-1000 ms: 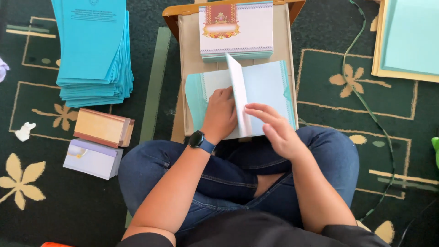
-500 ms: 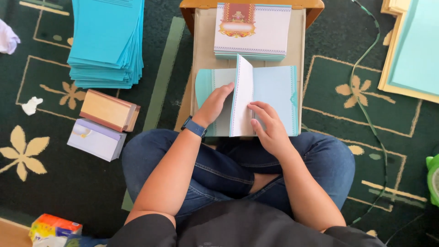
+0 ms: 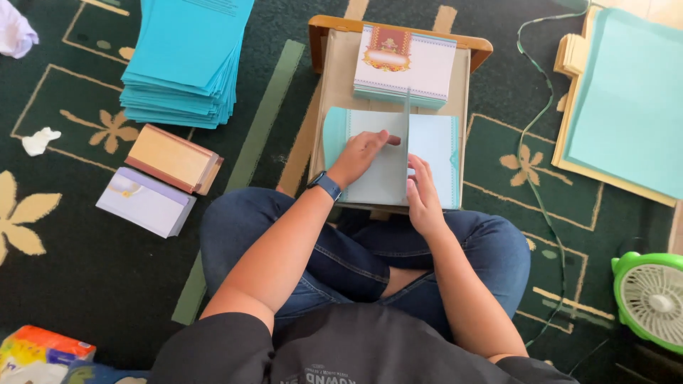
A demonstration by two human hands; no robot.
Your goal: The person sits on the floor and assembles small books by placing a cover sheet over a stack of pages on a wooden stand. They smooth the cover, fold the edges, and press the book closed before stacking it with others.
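Note:
A pale blue card point(image 3: 434, 153) lies open on a small wooden lap table point(image 3: 334, 64) over my crossed legs. Its middle flap stands upright on edge. My left hand point(image 3: 363, 153) lies flat on the left panel, fingers pointing at the upright flap. My right hand point(image 3: 423, 188) rests on the right panel with its fingertips at the foot of the flap. A stack of white cards with a red-and-gold emblem point(image 3: 404, 65) sits at the far end of the table.
A tall pile of blue sheets point(image 3: 181, 60) lies far left, with a tan box point(image 3: 173, 158) and a white box point(image 3: 144, 201) near my left knee. More blue sheets on a board point(image 3: 622, 107) are at right, a green fan point(image 3: 651, 299) lower right, a cord point(image 3: 541, 142) between.
The flap has swung from leaning left to standing on edge. My left hand has slid flat across the left panel. The view has shifted, showing the fan.

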